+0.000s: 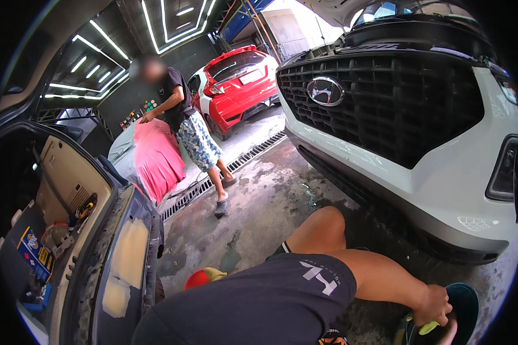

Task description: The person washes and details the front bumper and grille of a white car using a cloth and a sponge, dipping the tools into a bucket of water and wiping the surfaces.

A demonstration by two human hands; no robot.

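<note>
My left hand (432,305) is at the lower right with its fingers curled around a yellow-green cloth (428,327), of which only small parts show. It is over the opening of a dark teal bucket (469,308). Just below, at the picture's bottom edge, part of my right hand (450,331) shows close to the left; its fingers are mostly hidden, and what it holds cannot be told. A red and yellow-green object (200,278) lies partly behind my dark shirt.
A white Hyundai's front (384,159) is at the right, its hood raised. Left is an open car trunk with patches of filler (127,254) on the body. Beyond stand a person (179,99), a pink-covered form (157,155) and a red car (237,86); a drain grate (252,148) crosses the floor.
</note>
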